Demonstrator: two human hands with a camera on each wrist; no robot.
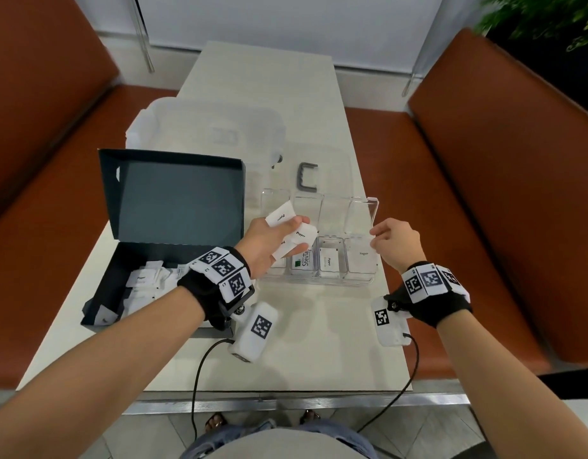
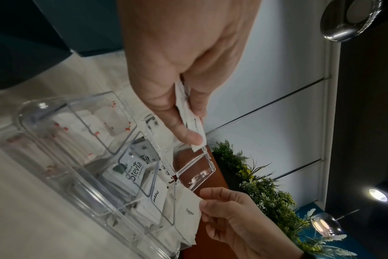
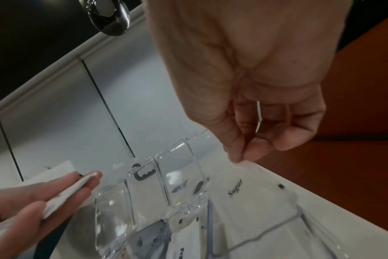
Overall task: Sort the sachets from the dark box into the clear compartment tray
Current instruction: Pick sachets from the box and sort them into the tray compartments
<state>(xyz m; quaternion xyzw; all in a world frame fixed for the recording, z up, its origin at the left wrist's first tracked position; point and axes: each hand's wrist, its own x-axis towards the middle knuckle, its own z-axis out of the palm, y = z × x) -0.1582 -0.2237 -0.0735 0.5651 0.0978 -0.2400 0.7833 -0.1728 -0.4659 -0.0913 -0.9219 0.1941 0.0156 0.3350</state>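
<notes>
Both hands are working over the clear plastic compartment tray: the left hand is clamping a fan of white paper pepper sachets above its left end, while the right hand is pinching the top corner of a white sugar sachet standing in the rightmost cell. Being light, limp and slippery, sachets likely want edge pinches. The sugar sachet's long axis is running roughly upright. More sachets are lying in the dark cardboard box left of the tray.

Pale table bears dark box, clear tray.
</notes>
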